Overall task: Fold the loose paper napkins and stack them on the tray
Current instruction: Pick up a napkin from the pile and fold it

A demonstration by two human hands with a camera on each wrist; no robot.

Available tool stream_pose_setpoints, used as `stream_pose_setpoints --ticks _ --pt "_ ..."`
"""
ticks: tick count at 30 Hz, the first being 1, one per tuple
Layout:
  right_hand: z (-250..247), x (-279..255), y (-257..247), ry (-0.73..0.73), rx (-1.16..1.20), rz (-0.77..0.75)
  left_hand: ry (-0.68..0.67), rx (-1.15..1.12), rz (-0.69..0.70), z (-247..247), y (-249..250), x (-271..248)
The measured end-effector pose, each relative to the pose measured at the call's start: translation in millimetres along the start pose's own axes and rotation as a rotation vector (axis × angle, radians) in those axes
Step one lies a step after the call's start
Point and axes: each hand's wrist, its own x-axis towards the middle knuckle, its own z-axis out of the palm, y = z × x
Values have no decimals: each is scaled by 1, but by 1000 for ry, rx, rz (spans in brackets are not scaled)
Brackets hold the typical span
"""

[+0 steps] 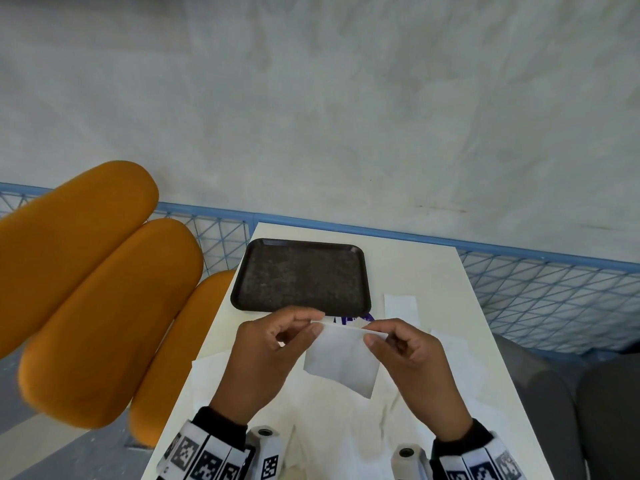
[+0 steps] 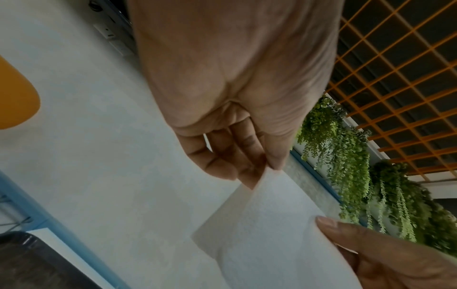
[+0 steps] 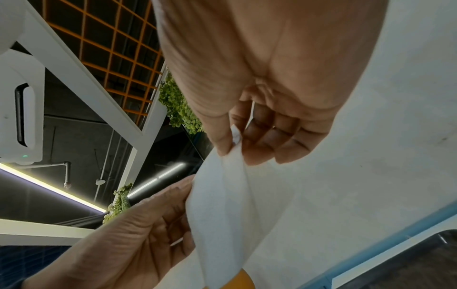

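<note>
Fingertips [image 1: 317, 329] of the left hand [image 1: 266, 355] pinch one top corner of a folded napkin [image 1: 341, 362], thumb against forefinger, and the right hand [image 1: 412, 362] pinches the other top corner the same way, so the napkin hangs between them above the table [image 1: 433, 271], just in front of the dark tray [image 1: 301, 277]. That tray holds nothing yet, and more loose napkins [image 1: 346, 438] lie spread beneath the wrists, so I'd judge this the first napkin, mid-fold. Next it wants the edges matched, perhaps one more fold, then a short reach forward to lay it flat on the tray.
</note>
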Motion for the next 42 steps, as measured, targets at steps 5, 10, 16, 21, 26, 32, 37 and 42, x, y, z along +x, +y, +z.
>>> stream_pose_setpoints --ticks 5,10,16,21,26,32,37,42 --pt "-2 -1 -5 2 85 25 -55 8 -62 1 -4 3" --pt "-5 -1 -4 -43 67 62 -129 -52 -41 6 -1 3" --pt "-13 2 -7 -145 -230 -17 -187 159 4 12 3 7" --pt "-7 21 -6 -240 -545 -160 -272 341 17 28 -10 12" --pt "-29 33 1 -283 -475 -143 -226 174 -3 26 3 22" --pt "-55 32 20 -176 -161 36 -129 -57 -163 32 4 31" --pt "-53 33 31 -88 68 163 -231 -174 -343 60 8 30" --pt "-56 40 42 -134 291 279 -167 -163 -422 88 6 31"
